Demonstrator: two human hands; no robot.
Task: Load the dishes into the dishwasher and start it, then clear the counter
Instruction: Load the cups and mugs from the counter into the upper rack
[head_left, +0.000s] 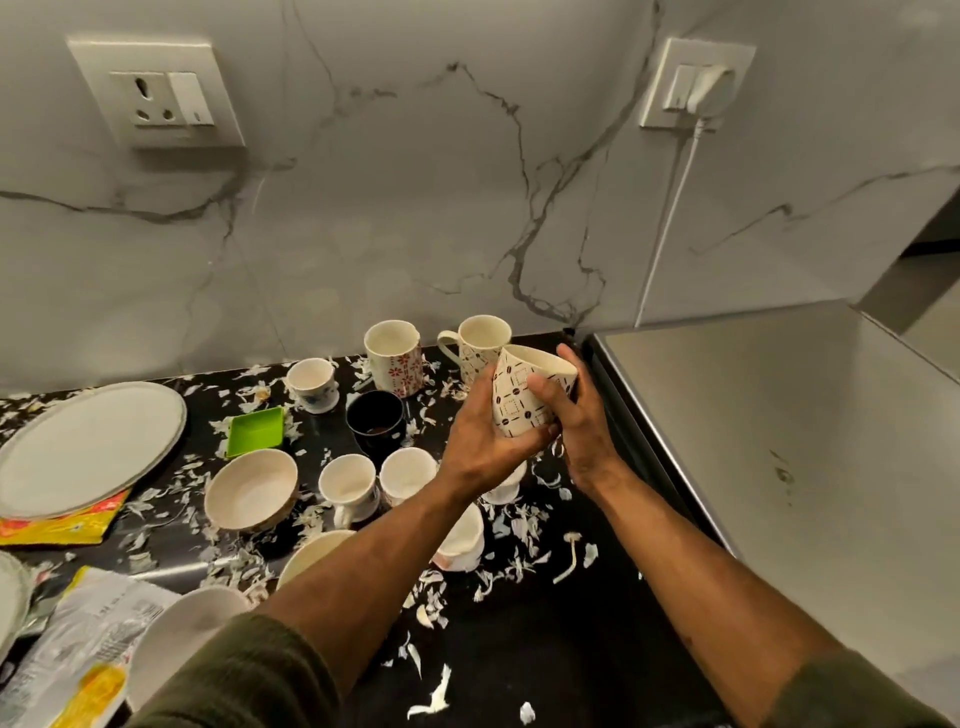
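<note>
Both hands wrap one patterned mug (524, 395), tilted above the black counter (519, 649): left hand (480, 441) cups its base, right hand (576, 421) curls around its side. Handle hidden.

White wall socket (156, 98); plugged charger (698, 85); marble backsplash (415, 208).

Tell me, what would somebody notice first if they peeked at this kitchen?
Probably the patterned mug, tilted and held up in the middle by both the left hand and the right hand. Next, the black counter below, littered with white peel scraps and crowded with cups, bowls and a big white plate at far left.
</note>
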